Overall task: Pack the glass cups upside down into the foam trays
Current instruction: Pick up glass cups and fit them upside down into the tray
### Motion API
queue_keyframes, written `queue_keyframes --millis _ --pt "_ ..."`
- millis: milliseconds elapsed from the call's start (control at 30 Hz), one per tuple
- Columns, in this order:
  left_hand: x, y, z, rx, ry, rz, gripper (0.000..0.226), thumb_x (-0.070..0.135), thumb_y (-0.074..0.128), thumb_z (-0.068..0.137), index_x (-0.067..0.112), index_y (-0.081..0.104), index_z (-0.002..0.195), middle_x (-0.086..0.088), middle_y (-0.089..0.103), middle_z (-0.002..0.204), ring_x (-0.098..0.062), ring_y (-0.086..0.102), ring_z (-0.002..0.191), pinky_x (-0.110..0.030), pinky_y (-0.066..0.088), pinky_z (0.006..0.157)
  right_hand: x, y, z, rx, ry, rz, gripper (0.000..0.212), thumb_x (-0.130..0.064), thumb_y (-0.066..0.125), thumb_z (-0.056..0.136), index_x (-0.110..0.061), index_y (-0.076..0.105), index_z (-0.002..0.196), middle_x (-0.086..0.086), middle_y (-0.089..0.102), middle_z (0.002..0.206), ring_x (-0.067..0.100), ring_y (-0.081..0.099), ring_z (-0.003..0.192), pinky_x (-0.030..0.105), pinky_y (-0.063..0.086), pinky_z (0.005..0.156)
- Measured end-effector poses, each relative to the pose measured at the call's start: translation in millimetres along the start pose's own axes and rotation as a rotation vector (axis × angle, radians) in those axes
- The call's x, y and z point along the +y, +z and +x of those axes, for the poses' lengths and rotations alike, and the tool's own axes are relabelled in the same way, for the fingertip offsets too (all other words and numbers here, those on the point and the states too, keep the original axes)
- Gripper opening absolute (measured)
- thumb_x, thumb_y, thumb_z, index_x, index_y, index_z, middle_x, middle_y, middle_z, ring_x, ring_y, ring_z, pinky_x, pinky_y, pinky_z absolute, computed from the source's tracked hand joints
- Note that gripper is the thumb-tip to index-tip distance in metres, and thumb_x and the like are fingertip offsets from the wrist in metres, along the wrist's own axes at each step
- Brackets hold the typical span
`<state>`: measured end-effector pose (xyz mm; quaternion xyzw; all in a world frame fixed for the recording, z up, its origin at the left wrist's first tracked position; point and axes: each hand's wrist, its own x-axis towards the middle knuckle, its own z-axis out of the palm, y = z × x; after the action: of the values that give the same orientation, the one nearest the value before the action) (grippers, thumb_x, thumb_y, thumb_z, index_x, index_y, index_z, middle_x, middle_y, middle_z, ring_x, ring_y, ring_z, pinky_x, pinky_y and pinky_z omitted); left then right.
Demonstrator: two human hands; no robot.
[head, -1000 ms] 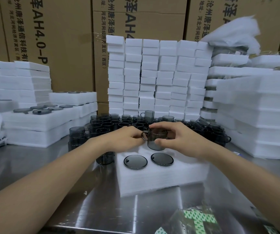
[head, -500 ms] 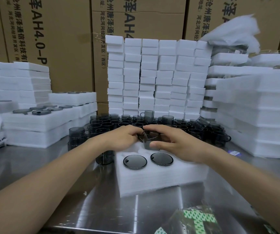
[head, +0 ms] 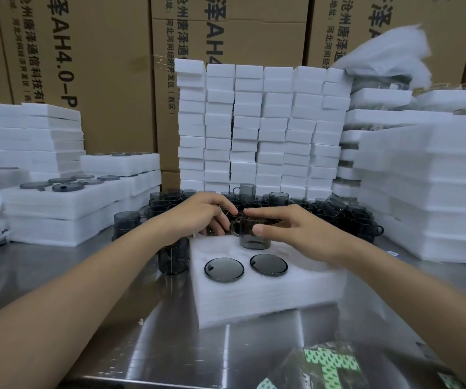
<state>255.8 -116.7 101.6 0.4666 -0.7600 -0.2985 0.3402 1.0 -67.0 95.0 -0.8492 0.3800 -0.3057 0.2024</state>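
A white foam tray [head: 268, 293] lies on the steel table in front of me. Two smoked glass cups [head: 224, 270] [head: 268, 264] sit upside down in its near holes, only their round bases showing. My right hand [head: 296, 231] holds a third grey cup [head: 250, 234] at the tray's far side, thumb in front and fingers over its top, handle to the left. My left hand [head: 201, 214] is beside it with curled fingers at the cup's handle side; whether it grips the cup or another cup is unclear. A crowd of loose grey cups [head: 276, 199] stands behind.
One cup [head: 173, 258] stands against the tray's left side. Packed foam trays [head: 66, 200] are stacked at left, more foam stacks [head: 428, 197] at right and foam blocks [head: 257, 130] behind. Cardboard boxes [head: 91, 66] form the back wall. A green-and-white printed plastic bag [head: 324, 366] lies near the front edge.
Both hands have carried the cup slightly lower onto the far part of the tray, and my right fingers now lie over its top.
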Motion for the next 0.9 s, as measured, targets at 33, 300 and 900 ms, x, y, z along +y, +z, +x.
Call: queue_keyframes --millis 33,300,900 --pt "1 0 -1 0.005 0.000 -0.014 0.043 0.003 0.040 0.106 0.025 0.077 0.112 0.003 0.080 0.086 -0.012 0.076 0.078 -0.026 0.044 0.059 -1 0 0 -0.026 -0.006 0.015 0.041 -0.031 0.066 0.107 -0.046 0.059 0.144 -0.031 0.067 0.138 -0.007 0.062 0.129 0.014 0.045 0.110" --pt "1 3 -3 -0.078 0.039 0.062 0.020 0.023 0.061 0.109 0.029 0.079 0.114 0.005 0.082 0.099 -0.004 0.073 0.082 -0.022 0.050 0.071 0 6 3 0.279 0.013 -0.043 0.053 -0.027 0.071 0.103 -0.027 0.057 0.154 -0.007 0.062 0.147 0.008 0.061 0.134 0.040 0.045 0.120" --pt "11 35 -6 -0.049 0.060 0.442 0.018 0.048 0.081 0.093 0.031 0.083 0.087 0.010 0.078 0.079 -0.014 0.072 0.078 -0.047 0.064 0.086 -11 1 -1 0.587 -0.005 0.137 0.051 -0.031 0.078 0.098 -0.028 0.062 0.147 -0.013 0.066 0.137 0.002 0.072 0.112 0.018 0.056 0.094"
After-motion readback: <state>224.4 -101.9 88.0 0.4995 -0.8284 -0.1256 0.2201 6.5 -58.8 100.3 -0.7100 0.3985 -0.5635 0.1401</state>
